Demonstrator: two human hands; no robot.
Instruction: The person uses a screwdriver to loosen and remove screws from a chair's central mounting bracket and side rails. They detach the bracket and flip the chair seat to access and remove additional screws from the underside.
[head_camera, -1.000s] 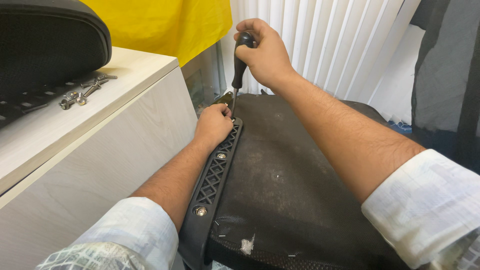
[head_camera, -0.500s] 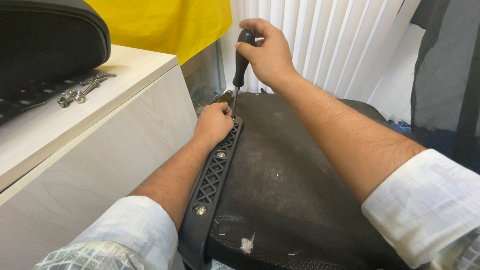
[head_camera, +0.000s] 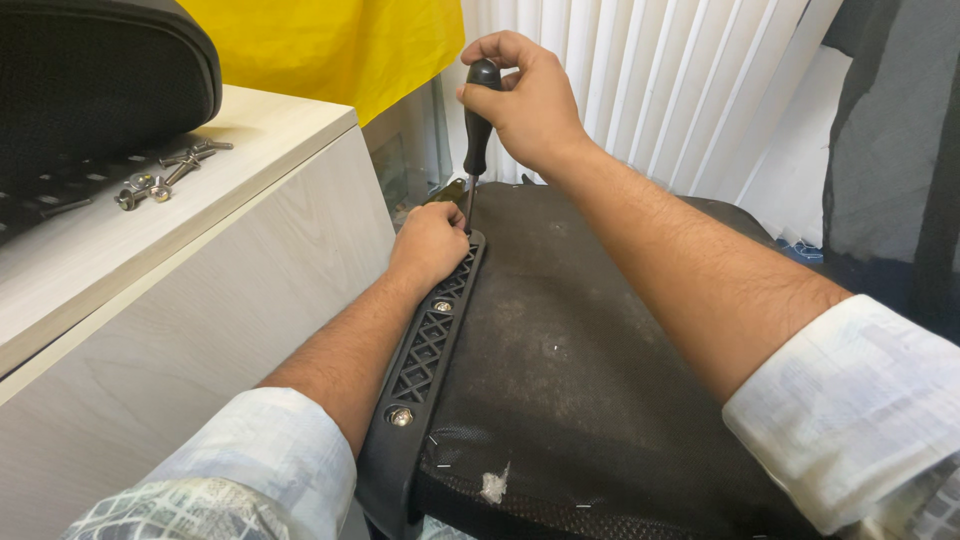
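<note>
My right hand (head_camera: 530, 100) is clamped on the screwdriver (head_camera: 477, 120); my left hand (head_camera: 428, 245), curled, steadies its tip. I should push straight down.

Bright, even daylight, prob. from the white vertical window blinds (head_camera: 640, 80) at the top. Soft shadows only. Small glints on the loose silver metal bolts (head_camera: 160, 180). Focus sharp throughout, no motion blur; slight wide-angle stretch at edges and corners.
</note>
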